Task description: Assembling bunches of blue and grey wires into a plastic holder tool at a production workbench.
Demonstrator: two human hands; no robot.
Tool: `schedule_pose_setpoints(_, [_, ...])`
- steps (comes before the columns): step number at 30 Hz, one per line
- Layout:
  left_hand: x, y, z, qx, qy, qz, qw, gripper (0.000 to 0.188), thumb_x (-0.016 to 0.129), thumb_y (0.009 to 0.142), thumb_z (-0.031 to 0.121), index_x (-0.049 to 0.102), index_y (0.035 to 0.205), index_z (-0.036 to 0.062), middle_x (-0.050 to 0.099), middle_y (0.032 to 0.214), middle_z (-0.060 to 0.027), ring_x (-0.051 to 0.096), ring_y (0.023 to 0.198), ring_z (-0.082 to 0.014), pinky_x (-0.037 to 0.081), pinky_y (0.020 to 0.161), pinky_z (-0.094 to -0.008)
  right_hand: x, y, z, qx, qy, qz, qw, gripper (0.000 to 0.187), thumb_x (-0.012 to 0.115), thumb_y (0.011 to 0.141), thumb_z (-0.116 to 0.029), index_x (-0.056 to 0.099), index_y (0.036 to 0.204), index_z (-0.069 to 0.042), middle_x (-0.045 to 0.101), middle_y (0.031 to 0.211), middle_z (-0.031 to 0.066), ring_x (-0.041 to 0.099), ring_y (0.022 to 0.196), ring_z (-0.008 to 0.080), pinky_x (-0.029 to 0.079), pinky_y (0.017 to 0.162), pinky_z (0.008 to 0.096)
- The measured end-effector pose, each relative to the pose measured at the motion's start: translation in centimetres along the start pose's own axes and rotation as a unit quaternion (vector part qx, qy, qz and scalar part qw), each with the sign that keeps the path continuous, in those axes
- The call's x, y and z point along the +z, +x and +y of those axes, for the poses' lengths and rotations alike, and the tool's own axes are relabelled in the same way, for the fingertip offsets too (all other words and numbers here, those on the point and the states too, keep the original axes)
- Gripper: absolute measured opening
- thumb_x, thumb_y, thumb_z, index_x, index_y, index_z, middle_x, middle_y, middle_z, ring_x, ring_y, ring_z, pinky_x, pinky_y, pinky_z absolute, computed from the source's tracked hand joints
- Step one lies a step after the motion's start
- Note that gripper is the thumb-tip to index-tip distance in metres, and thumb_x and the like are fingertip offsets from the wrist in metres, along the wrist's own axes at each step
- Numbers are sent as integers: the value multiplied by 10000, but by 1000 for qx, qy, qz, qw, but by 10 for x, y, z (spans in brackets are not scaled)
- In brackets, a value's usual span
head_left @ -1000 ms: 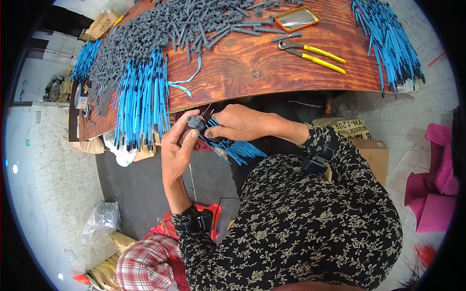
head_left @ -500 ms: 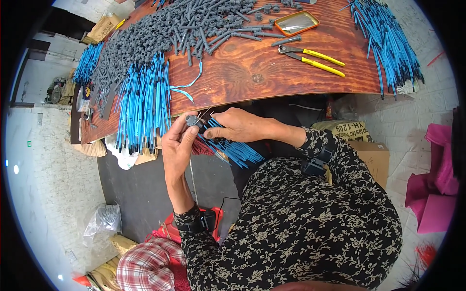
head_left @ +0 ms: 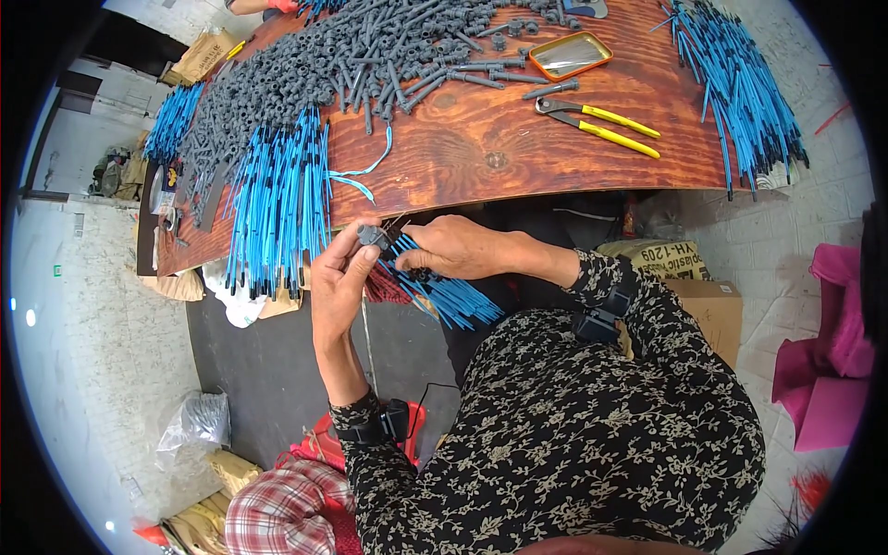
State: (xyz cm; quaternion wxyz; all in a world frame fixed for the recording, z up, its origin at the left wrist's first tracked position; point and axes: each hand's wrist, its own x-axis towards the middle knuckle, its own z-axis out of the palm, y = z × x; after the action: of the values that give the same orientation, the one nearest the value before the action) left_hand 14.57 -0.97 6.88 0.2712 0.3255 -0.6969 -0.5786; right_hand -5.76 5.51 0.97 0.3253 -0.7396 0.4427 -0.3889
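My left hand [head_left: 337, 285] pinches a small grey plastic fitting [head_left: 370, 235] between thumb and fingertips, just in front of the table edge. Close beside it, my right hand [head_left: 467, 248] has its fingers curled inward and the thumb bent; what they grip is mostly hidden. A few thin, needle-like strands stick up between the two hands. Under my right hand, a bunch of blue rods [head_left: 461, 301] with dark ends lies over my lap. Its upper end disappears behind the fingers.
The wooden table [head_left: 444, 171] bears a heap of grey plastic parts [head_left: 296, 69], blue rods [head_left: 277, 199] at its left edge and more blue rods [head_left: 745, 97] at the right. Yellow-handled pincers [head_left: 606, 128] lie by an orange-rimmed tin [head_left: 571, 55]. A cardboard box [head_left: 708, 310] stands at my right.
The table has shifted slightly downward in the picture. Another person's hand, with red on it, now shows at the top left. My hands keep nearly the same pose around the grey fitting.
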Motion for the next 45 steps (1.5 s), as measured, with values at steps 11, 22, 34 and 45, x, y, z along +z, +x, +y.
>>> schedule_pose_setpoints(11, [3,2,-2,6,-12,6,1000,344,628,928,90,587,1253,-13,638,1038,-14,542,893,-63,441,781,-220,-1,-3,-1,20,44,-11,999,484,466,988,-473,498,897,2,538,636,178,568,614,373,410,566,439])
schedule_pose_setpoints(22, [-1,11,-8,-2,-28,13,1000,333,650,919,117,610,1220,-21,655,1005,-9,551,888,-65,450,799,-221,8,-2,-18,81,86,103,988,354,556,963,-330,507,983,20,589,691,212,590,665,420,427,591,487])
schedule_pose_setpoints(34, [-9,13,-14,-3,-39,36,999,337,652,919,121,613,1221,-22,659,1052,-25,574,941,-81,458,849,-238,9,-9,-10,141,366,67,917,630,413,992,-545,470,1293,6,591,1067,137,557,987,180,441,893,328])
schedule_pose_setpoints(45, [-11,16,-15,-8,-72,50,996,359,662,916,130,603,1234,-27,670,1079,-54,590,956,-95,470,844,-240,23,-10,-18,44,265,132,954,836,697,886,-294,183,1515,-95,424,1401,190,477,1273,266,398,1054,388])
